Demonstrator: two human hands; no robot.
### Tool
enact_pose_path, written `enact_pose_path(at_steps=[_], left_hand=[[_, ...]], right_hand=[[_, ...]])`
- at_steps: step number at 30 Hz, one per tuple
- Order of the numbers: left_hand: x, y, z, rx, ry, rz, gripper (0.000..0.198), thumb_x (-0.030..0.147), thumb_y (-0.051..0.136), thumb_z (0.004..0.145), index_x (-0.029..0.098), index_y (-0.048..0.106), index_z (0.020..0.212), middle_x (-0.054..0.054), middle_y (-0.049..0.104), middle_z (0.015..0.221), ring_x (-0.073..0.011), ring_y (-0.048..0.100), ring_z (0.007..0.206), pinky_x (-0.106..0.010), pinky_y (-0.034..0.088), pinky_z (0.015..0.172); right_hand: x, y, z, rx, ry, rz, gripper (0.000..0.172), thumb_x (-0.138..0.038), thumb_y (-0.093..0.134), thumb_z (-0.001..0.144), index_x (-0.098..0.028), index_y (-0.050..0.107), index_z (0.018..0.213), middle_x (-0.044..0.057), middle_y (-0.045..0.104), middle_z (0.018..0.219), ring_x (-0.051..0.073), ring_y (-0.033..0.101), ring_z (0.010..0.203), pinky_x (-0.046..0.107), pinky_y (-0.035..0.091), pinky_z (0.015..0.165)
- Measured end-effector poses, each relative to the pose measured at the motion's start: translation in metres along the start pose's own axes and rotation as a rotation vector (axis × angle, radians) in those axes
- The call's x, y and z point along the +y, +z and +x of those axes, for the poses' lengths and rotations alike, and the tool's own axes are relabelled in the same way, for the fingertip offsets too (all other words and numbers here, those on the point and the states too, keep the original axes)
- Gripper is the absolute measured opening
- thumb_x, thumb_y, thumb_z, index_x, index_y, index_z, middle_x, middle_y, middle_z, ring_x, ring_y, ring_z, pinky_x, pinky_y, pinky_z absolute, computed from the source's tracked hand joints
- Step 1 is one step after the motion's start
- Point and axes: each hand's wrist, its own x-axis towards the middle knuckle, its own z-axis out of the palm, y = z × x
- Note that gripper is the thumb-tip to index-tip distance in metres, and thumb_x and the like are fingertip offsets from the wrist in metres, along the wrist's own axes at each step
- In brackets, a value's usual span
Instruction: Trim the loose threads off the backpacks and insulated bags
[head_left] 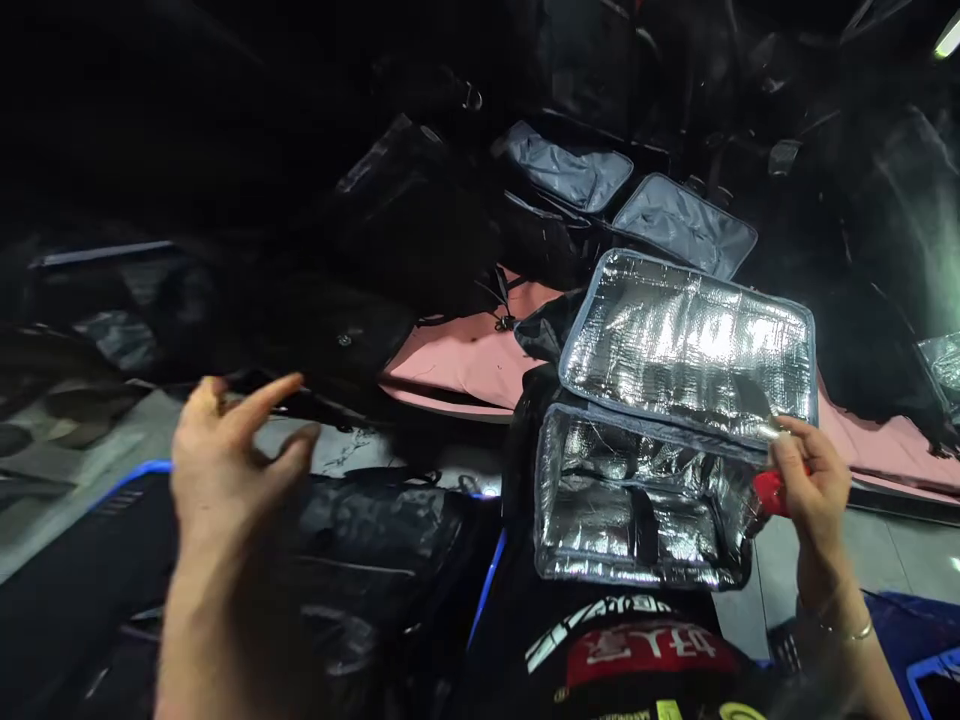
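My left hand (240, 460) is raised at the left, its fingers apart and nothing between them. On the right, my right hand (814, 480) is closed around a red-handled tool (769, 492), whose thin blade-like part overlaps the silver lid. In front of me lies an opened insulated bag (551, 500) with a shiny silver lining and a dark strap inside. Its silver-lined lid (690, 340) is folded back, away from me. My right hand is beside the bag's right edge, near the lid's lower right corner.
Grey-lined open flaps (686, 225) lie beyond the lid. Pink material (465, 360) stretches across a surface behind the bag. Black bags (375, 530) are piled at the left, near a blue-edged dark panel (90, 590). An apron with red print (652, 650) shows below.
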Motion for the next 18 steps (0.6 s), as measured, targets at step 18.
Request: enact_pose_path(at_steps=[18], left_hand=[[0.028,0.08,-0.114,-0.9,0.013,0.016,0.024,0.047,0.066,0.065,0.023,0.063,0.062,0.0,0.063,0.056,-0.018,0.057,0.052,-0.024,0.036,0.053]], right_hand=[[0.062,-0.052,-0.016,0.366,0.211,0.002,0.036,-0.047,0.055,0.079,-0.016,0.06,0.095,0.0,0.054,0.068,0.009,0.044,0.051,0.022,0.036,0.048]])
